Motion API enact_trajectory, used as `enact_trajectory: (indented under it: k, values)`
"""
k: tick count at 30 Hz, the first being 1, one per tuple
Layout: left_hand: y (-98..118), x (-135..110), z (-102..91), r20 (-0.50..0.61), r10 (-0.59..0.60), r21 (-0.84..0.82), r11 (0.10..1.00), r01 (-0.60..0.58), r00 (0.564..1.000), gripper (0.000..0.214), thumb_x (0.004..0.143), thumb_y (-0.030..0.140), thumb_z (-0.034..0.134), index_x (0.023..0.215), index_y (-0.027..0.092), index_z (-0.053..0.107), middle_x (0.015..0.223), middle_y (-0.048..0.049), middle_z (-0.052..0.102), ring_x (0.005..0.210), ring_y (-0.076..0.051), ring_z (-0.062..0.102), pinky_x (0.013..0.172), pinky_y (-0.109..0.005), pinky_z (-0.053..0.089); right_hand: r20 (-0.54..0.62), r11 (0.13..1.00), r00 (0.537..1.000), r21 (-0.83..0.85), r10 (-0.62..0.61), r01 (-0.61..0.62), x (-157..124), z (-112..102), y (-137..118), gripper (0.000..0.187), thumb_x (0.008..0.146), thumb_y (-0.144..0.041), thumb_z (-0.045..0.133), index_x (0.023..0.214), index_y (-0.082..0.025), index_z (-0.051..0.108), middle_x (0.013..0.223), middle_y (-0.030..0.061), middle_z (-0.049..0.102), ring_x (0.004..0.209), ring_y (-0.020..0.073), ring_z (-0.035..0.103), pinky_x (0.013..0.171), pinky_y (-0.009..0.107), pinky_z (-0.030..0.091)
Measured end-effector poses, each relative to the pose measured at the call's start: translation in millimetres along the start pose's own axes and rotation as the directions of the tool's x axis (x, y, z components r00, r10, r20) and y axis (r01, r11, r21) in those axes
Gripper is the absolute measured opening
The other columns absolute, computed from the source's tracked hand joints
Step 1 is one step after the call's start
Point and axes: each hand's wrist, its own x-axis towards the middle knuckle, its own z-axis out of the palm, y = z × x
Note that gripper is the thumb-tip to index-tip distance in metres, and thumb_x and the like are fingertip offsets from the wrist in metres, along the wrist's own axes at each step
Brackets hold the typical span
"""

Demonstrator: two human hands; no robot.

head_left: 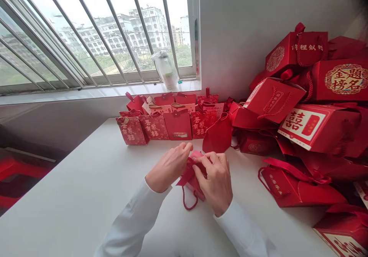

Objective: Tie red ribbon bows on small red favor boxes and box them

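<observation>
on a white table (86, 195), a red box (193, 183) at six o'clock is grasped near its top by the right hand (217, 180); the left hand (168, 167) curls over it, hold impossible to tell. ribbon (184, 177) work appears in hand; the next move would call for steady fingertips. both hands hide much of the box's top.

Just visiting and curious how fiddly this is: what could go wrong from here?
The small red box has a loose cord loop that might get caught. The row of red bags stands just beyond the left hand and right hand, so a careless reach could tip one. The pile of red boxes at right is stacked unevenly; a bump may make some slide.
</observation>
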Motion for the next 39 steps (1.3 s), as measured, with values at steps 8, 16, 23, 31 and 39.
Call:
enact_trajectory:
  k: [8,16,23,31,39]
  values:
    - [-4,9,6.1,-0.074,-0.019,0.169,0.985,0.031,0.997,0.023,0.086,0.004,0.034,0.07,0.019,0.039,0.06,0.001,0.045,0.046,-0.014,0.041,0.047,-0.029,0.018,-0.012,0.998,0.998,-0.005,0.055,-0.055,-3,4,1,0.01,0.079,-0.013,0.06,0.071,-0.02,0.059,0.078,0.0017,0.057,0.082,0.0209,0.042,0.076,0.036,0.036]
    - [-18,19,25.1,-0.271,0.272,0.235,0.949,-0.211,0.923,0.025,0.09,0.004,0.036,0.071,0.019,0.044,0.064,-0.0002,0.052,0.058,-0.015,0.046,0.062,-0.03,0.029,-0.041,0.994,0.993,-0.003,0.11,-0.11,-3,7,2,0.015,0.078,-0.011,0.058,0.067,-0.02,0.052,0.073,0.0013,0.054,0.08,0.0208,0.042,0.078,0.037,0.036]
    - [-35,27,57.2,-0.551,0.43,0.253,0.903,-0.348,0.716,0.023,0.092,0.013,0.043,0.07,0.019,0.046,0.06,0.0024,0.051,0.055,-0.013,0.043,0.06,-0.029,0.031,-0.081,0.99,0.988,-0.041,0.129,-0.132,-4,12,4,0.015,0.074,-0.009,0.058,0.065,-0.019,0.051,0.071,0.0002,0.053,0.079,0.0201,0.042,0.077,0.035,0.035]
    - [-41,28,76.0,-0.638,0.393,0.164,0.91,-0.382,0.663,0.017,0.09,0.01,0.045,0.078,0.019,0.054,0.067,-0.0002,0.061,0.066,-0.014,0.055,0.062,-0.03,0.035,-0.081,0.987,0.985,-0.046,0.15,-0.154,-6,15,5,0.017,0.073,-0.009,0.062,0.066,-0.019,0.051,0.071,-0.0005,0.054,0.08,0.0201,0.042,0.079,0.035,0.035]
    - [-38,35,66.5,-0.529,0.196,-0.214,0.911,-0.353,0.826,0.013,0.087,0.013,0.045,0.077,0.017,0.051,0.067,0.002,0.06,0.058,-0.009,0.053,0.058,-0.022,0.041,-0.088,0.985,0.982,-0.029,0.169,-0.172,-9,16,5,0.016,0.075,-0.012,0.063,0.067,-0.019,0.051,0.073,-0.0004,0.055,0.082,0.0208,0.043,0.08,0.036,0.034]
